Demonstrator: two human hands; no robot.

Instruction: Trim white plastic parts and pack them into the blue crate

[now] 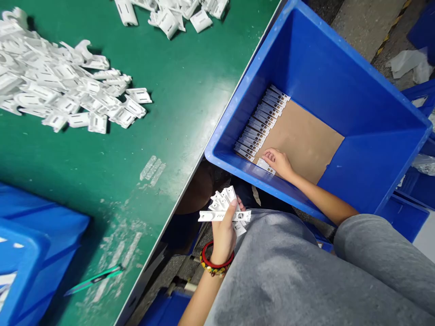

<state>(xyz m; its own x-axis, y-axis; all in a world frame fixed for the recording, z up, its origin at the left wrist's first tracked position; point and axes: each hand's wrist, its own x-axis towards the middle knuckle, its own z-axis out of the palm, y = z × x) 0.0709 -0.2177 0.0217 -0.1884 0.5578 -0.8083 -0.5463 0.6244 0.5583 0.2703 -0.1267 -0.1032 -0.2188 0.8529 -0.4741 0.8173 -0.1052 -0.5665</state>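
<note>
My left hand (pixel 226 228) is closed around several long white plastic strips (pixel 222 201), fanned out in front of my body. One strip lies crosswise over the others under my thumb. Inside the blue bin, my right hand (pixel 277 161) has its fingers curled together just above a single white strip (pixel 266 166) on the cardboard (pixel 306 131). Whether the fingertips grip anything is hidden. Beside it, a row of similar white strips (pixel 261 120) lies side by side along the bin's left wall.
The blue bin (pixel 340 54) stands against the edge of a green table (pixel 176 117). Piles of white plastic parts (pixel 68 86) cover the table's far left and top. A green utility knife (pixel 95 280) and another blue bin (pixel 44 249) are at lower left.
</note>
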